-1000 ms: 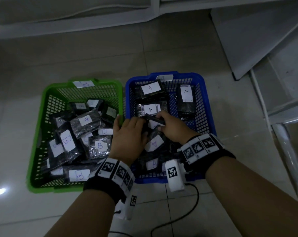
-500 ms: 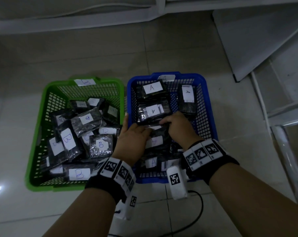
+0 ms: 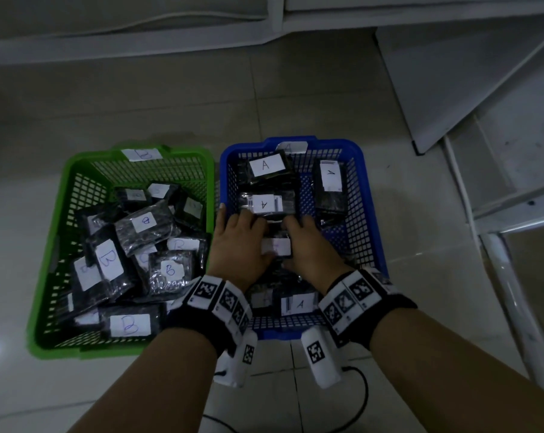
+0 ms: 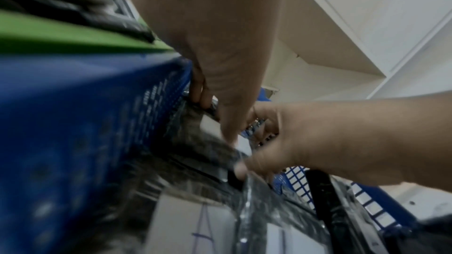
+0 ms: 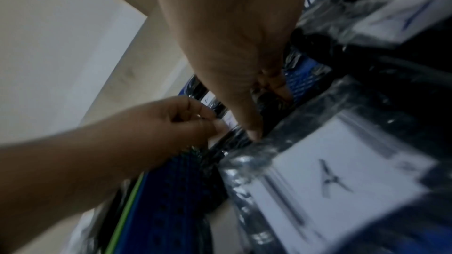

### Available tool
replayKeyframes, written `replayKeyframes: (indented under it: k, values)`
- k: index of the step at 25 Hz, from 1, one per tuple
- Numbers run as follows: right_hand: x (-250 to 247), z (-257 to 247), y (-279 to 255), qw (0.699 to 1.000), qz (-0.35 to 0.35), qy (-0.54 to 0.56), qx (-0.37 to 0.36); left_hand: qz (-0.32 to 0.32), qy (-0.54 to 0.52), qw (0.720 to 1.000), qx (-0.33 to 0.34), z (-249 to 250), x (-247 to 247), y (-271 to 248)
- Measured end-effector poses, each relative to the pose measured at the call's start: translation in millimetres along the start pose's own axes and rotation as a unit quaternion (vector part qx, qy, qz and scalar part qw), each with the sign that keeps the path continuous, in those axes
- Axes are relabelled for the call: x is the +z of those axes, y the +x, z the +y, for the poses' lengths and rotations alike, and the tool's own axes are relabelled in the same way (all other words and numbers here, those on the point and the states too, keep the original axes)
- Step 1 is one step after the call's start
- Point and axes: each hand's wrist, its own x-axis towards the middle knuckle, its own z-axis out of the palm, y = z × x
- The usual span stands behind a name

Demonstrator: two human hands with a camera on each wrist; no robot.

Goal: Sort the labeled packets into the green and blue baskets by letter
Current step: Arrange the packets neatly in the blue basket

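Fingers of left hand (image 3: pixel 237 242) and right hand (image 3: pixel 308 242) curled, gripping 1 packet (image 3: pixel 277 245) (letter hidden), inside blue basket (image 3: pixel 369 214)

In the head view the left hand (image 3: pixel 237 245) and right hand (image 3: pixel 308 245) cover the fingertips and most of the packet (image 3: pixel 276 246) between them; its label's letter is too faint to read. At 7 o'clock in the green basket (image 3: pixel 61 195), lower packets lie buried, labels unreadable. Both wrist views are motion-blurred. The forearms are cut off at 6 o'clock.
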Motion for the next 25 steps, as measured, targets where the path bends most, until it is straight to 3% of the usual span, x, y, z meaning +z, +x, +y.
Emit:
replayKeyframes:
  k: [3, 7, 9, 11, 12, 14, 18, 20, 22, 25]
  values:
    - [-5, 0, 2, 0.997, 0.024, 0.071, 0.030, -0.058, 0.019, 0.998, -0.007, -5, -7, -5]
    - [-25, -1, -10, 0.997, 0.040, 0.067, 0.023, -0.025, -0.013, 0.999, 0.018, -10, -16, -4]
    - [-32, -3, -22, 0.999, -0.038, 0.006, -0.006, -0.056, -0.031, 0.998, 0.030, -4, -30, -6]
    - [-28, -4, -36, 0.975, -0.180, -0.121, -0.053, -0.146, 0.019, 0.988, 0.042, 5, -39, -17]
    - [-23, -2, -42, 0.960, -0.201, -0.175, -0.080, -0.186, 0.057, 0.980, 0.050, 9, -40, -24]
    - [-18, 5, -47, 0.960, -0.174, -0.190, -0.105, -0.232, 0.104, 0.966, 0.054, 11, -32, -36]
    - [-40, 11, -37, 0.989, -0.145, 0.013, -0.003, -0.192, 0.072, 0.978, 0.036, 8, -27, -34]
    - [-53, 12, -31, 0.992, -0.081, 0.094, 0.026, -0.184, 0.052, 0.981, 0.019, 7, -28, -29]
    - [-60, 10, -25, 0.993, -0.017, 0.116, 0.021, -0.167, 0.051, 0.985, -0.001, 4, -23, -28]
    - [-59, 8, -17, 0.990, 0.002, 0.138, 0.033, -0.129, 0.050, 0.990, -0.027, 3, -18, -27]
